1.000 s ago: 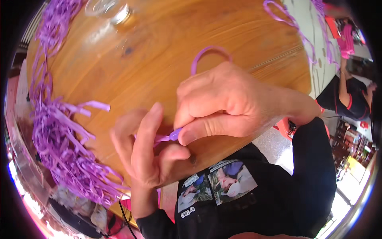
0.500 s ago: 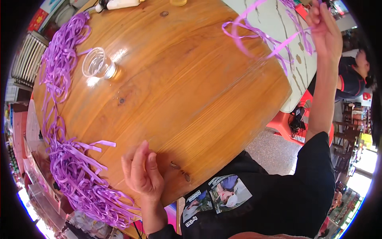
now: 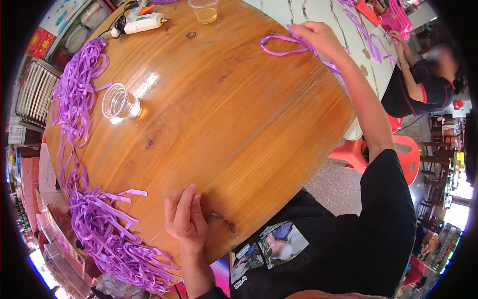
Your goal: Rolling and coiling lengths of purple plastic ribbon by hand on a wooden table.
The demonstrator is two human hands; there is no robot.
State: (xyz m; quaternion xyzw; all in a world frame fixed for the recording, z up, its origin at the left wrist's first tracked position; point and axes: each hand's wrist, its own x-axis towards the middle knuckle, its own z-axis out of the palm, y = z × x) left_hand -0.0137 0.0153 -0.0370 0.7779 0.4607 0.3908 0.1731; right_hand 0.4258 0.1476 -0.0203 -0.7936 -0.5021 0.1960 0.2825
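Note:
A strip of purple ribbon [image 3: 285, 52] hangs in a loop over the far right part of the round wooden table [image 3: 224, 134]. My right hand [image 3: 318, 39] pinches this ribbon, its fingers closed and the arm stretched out. Near the table's front edge is my left hand [image 3: 185, 219], fingers loosely bent and apart, with nothing visible in it. To its left lies a large tangled heap of purple ribbon [image 3: 104, 224], joined by loose strands to another ribbon heap [image 3: 79, 89] farther back.
A clear plastic cup [image 3: 121, 103] stands at the left of the table, and a cup of yellowish liquid [image 3: 204, 11] at the far edge. Near that lies a white glue gun [image 3: 144, 23]. A white marbled table [image 3: 323, 15] adjoins; another person [image 3: 423, 79] sits beyond it by red stools.
My right hand has swung left and inward from the far right, drawing the ribbon over the wooden table. My left hand has barely moved. The view has shifted slightly.

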